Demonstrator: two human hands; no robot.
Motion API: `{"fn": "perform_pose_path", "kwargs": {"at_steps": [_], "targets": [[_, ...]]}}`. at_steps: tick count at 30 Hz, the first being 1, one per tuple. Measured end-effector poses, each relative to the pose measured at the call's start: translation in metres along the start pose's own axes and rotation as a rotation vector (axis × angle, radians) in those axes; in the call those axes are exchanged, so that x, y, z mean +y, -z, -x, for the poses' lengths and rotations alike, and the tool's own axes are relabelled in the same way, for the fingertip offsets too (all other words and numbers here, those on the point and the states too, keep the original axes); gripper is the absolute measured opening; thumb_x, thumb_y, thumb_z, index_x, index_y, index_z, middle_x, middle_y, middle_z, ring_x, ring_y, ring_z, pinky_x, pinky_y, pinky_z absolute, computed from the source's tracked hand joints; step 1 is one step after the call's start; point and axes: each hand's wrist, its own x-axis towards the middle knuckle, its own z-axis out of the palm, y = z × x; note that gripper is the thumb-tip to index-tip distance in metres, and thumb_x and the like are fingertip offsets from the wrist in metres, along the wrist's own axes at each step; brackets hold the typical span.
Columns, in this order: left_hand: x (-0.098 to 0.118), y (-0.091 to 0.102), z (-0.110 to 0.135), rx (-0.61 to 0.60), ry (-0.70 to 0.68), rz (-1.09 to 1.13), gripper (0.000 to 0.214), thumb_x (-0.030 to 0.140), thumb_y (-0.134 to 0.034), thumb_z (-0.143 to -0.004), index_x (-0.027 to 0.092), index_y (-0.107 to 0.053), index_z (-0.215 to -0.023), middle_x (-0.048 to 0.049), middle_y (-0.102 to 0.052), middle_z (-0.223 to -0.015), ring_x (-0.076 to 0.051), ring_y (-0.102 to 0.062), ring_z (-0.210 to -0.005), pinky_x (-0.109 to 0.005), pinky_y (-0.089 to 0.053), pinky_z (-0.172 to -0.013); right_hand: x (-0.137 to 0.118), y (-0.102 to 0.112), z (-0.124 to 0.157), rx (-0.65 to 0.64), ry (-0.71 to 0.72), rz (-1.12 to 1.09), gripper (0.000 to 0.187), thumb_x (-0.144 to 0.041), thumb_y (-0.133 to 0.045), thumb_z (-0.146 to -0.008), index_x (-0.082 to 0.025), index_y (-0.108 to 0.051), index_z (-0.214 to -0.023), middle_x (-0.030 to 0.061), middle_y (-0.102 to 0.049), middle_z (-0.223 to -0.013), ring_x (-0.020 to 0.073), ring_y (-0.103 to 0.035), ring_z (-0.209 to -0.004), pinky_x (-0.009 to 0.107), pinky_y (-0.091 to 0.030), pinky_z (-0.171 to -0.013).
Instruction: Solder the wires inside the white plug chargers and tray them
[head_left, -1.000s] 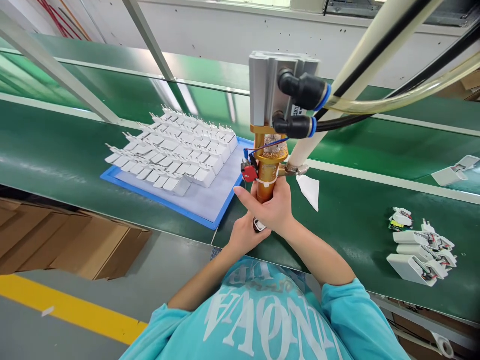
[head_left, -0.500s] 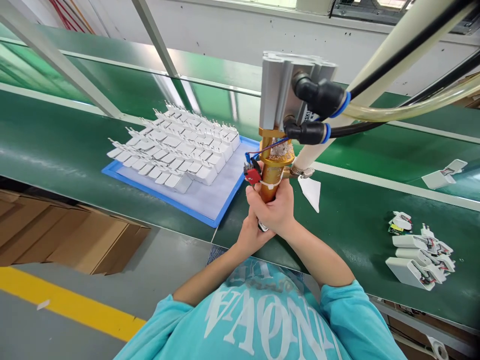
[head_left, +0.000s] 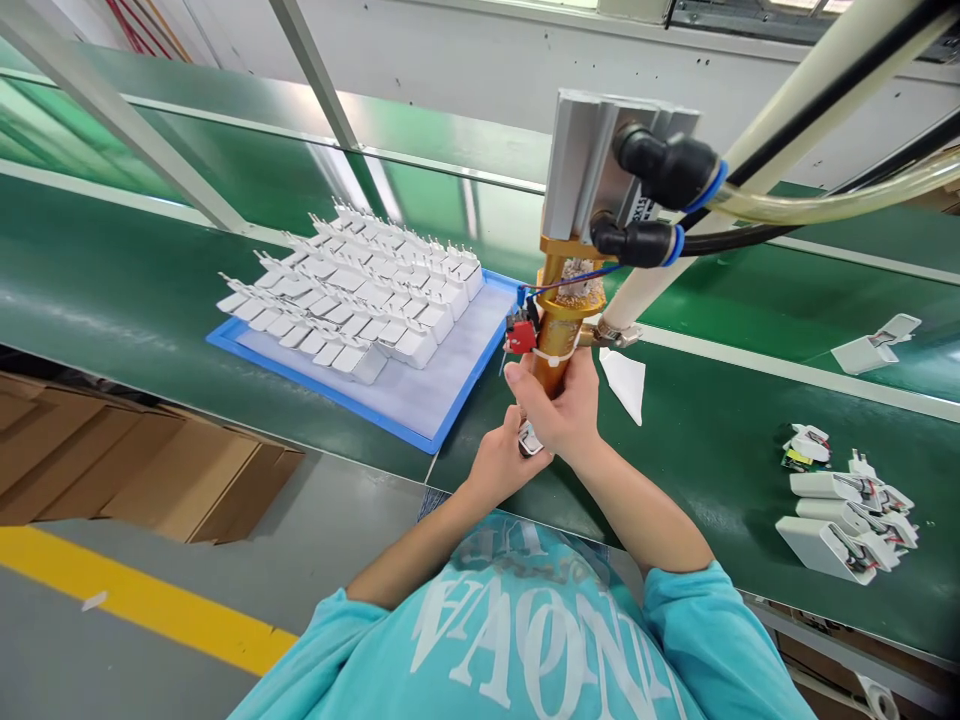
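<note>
1. Where the view begins at the lower left, brown cardboard boxes [head_left: 217, 485] sit below the level of the bench, with a yellow stripe [head_left: 150, 600] on the grey floor in front.
2. On the green bench [head_left: 697, 430], a blue-rimmed tray [head_left: 322, 396] carries close-packed rows of white plug units [head_left: 367, 300], their pins raised.
3. Near the tray's right side, the person's left hand [head_left: 496, 458] is curled around a small white piece [head_left: 529, 440], just under the right hand; most of the piece is hidden, and some fingertips cannot be seen.
4. Above it, the right hand [head_left: 564, 408] is wrapped around the lower barrel of a gold tool [head_left: 556, 345], its thumb on the left side. Whether the tool's tip touches the white piece cannot be told.
5. A red switch [head_left: 521, 335] is fixed to the barrel's left; a silver block [head_left: 576, 170] with black hose fittings tops it.
6. Just right of the tool lies a white scrap [head_left: 625, 383].
7. At far right are white casings [head_left: 840, 525] with wires showing, and one opened casing [head_left: 874, 347] farther back.
</note>
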Motion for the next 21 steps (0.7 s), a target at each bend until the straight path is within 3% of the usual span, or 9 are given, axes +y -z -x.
{"fn": "perform_pose_path", "kwargs": {"at_steps": [4,7,10,13,15,21], "targets": [[0.0,0.026,-0.002,0.04,0.1,-0.091,0.032,0.042,-0.061,-0.075,0.021,-0.051,-0.096,-0.0003,-0.065,-0.072,-0.021,-0.064,-0.064,-0.028,-0.045,-0.059,0.006,0.005,-0.006,-0.005,-0.069,-0.069,0.021,-0.041,-0.058,-0.082,-0.023,-0.048,-0.081,-0.0047,-0.046,-0.062,0.0102,-0.041,-0.052,0.025,-0.037,-0.05],[0.001,0.051,0.0,0.018,0.149,0.03,0.034,0.045,-0.064,-0.075,0.022,-0.051,-0.096,0.0031,-0.062,-0.07,-0.016,-0.059,-0.059,-0.025,-0.043,-0.057,0.007,0.009,-0.013,0.013,-0.102,-0.041,0.021,-0.041,-0.058,-0.083,-0.022,-0.05,-0.085,-0.0048,-0.046,-0.061,0.0111,-0.043,-0.053,0.025,-0.038,-0.05],[0.0,0.065,0.005,-0.084,0.201,0.241,0.035,0.048,-0.063,-0.076,0.02,-0.051,-0.094,0.0039,-0.06,-0.068,-0.014,-0.055,-0.055,-0.023,-0.041,-0.051,0.008,0.013,-0.021,0.073,-0.104,0.024,0.024,-0.044,-0.061,-0.083,-0.022,-0.052,-0.088,-0.0022,-0.052,-0.066,0.0132,-0.05,-0.057,0.027,-0.042,-0.052],[-0.003,0.068,0.008,-0.159,0.233,0.433,0.037,0.051,-0.063,-0.078,0.02,-0.051,-0.094,0.0036,-0.059,-0.071,-0.013,-0.056,-0.057,-0.022,-0.041,-0.05,0.013,0.018,-0.028,0.12,-0.087,0.075,0.029,-0.047,-0.064,-0.082,-0.023,-0.052,-0.092,-0.0014,-0.054,-0.068,0.0157,-0.056,-0.061,0.029,-0.045,-0.056],[-0.004,0.065,0.006,-0.168,0.223,0.448,0.037,0.051,-0.063,-0.079,0.02,-0.051,-0.094,0.0033,-0.059,-0.073,-0.013,-0.056,-0.059,-0.023,-0.042,-0.053,0.017,0.021,-0.032,0.131,-0.073,0.1,0.032,-0.049,-0.065,-0.081,-0.023,-0.051,-0.093,-0.0022,-0.054,-0.067,0.016,-0.057,-0.061,0.03,-0.046,-0.057],[0.001,0.05,-0.013,-0.151,0.083,0.084,0.036,0.043,-0.066,-0.08,0.022,-0.054,-0.106,-0.0008,-0.067,-0.093,-0.017,-0.061,-0.08,-0.028,-0.048,-0.073,0.024,0.03,-0.04,0.15,-0.046,0.131,0.03,-0.046,-0.064,-0.082,-0.022,-0.051,-0.094,-0.0025,-0.056,-0.069,0.016,-0.059,-0.064,0.031,-0.049,-0.063]]}}
